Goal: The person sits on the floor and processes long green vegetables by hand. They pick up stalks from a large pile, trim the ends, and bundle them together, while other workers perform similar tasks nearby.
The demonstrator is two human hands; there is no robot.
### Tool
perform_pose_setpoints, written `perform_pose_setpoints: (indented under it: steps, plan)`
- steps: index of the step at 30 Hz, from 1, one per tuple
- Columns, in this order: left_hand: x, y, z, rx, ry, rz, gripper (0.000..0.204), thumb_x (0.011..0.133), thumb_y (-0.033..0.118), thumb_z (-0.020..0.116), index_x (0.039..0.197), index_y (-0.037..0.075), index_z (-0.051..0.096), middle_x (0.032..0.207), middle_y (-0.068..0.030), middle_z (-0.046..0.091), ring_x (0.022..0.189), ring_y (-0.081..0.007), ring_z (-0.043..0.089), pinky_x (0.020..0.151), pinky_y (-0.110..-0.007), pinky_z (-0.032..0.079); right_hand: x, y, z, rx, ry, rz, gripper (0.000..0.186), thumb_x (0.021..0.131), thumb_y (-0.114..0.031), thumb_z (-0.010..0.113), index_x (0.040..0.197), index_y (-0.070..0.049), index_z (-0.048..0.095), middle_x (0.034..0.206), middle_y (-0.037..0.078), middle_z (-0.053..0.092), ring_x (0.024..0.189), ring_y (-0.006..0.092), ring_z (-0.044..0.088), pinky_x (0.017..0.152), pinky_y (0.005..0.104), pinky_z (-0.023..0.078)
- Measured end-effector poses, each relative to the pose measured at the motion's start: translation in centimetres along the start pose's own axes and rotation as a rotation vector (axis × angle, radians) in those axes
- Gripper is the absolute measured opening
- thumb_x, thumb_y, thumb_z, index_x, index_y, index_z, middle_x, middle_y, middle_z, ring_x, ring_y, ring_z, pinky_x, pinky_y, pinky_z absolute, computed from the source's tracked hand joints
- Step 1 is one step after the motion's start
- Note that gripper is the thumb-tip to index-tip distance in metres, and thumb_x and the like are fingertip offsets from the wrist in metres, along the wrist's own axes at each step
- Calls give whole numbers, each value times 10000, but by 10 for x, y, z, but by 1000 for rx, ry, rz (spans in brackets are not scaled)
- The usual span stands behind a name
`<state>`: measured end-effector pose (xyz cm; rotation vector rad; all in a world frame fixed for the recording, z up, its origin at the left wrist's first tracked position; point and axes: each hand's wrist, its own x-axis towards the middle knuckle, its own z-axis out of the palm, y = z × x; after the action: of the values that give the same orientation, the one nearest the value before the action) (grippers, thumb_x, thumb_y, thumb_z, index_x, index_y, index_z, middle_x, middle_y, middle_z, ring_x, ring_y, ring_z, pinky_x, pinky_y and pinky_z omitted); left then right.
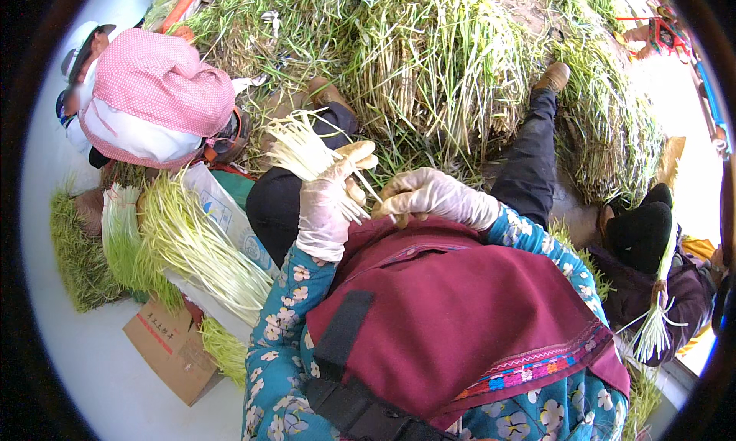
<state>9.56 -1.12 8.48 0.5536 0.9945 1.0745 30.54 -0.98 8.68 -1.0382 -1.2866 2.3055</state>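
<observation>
Slim pale-yellow plant stems (301, 147), clamped in fingers of white-gloved left hand (325, 200), seem light, snappable: hold mid-bundle; white-gloved right hand (441, 199), finger grip unclear from here.

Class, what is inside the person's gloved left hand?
The gloved left hand holds pale, slender stalks; they show above and below it, but their gripped middles are covered.

Dark characters (162, 326) stand on the brown cardboard box (172, 357); blue print on the white sack (207, 188) is unclear.
</observation>
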Motion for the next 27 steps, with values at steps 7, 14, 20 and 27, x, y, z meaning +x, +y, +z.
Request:
perform_pose_setpoints:
  steps: [7,14,20,27]
  plan:
    - [-8,-17,3,9,13,-37,395,898,224,658,1193,-36,620,1004,-107,681,760,-131,639,663,-252,547,14,11,7,-218,114,-18,249,902,-309,662,988,-85,727,762,43,650,710,134,595,671,306,472]
    - [-3,-32,0,-91,-129,-195,419,919,218,608,1226,-65,574,1136,-158,658,993,-234,650,864,-360,544,19,15,-1,-554,125,-363,229,874,-235,609,1037,-103,701,937,135,684,841,330,659,754,403,519]
    - [9,-42,-12,-223,-37,-203,365,889,195,636,1164,-44,618,1101,-153,678,1028,-265,649,932,-416,528,23,38,-33,-1003,170,-691,219,859,-223,597,1010,-89,683,987,163,661,913,349,650,779,415,522]
    - [30,-1,-34,-348,-41,-39,303,903,213,639,1177,83,642,1127,-67,673,1084,-214,618,965,-507,520,31,85,-159,-1046,688,109,230,938,-320,557,1007,-131,667,802,100,690,726,261,689,653,412,546]
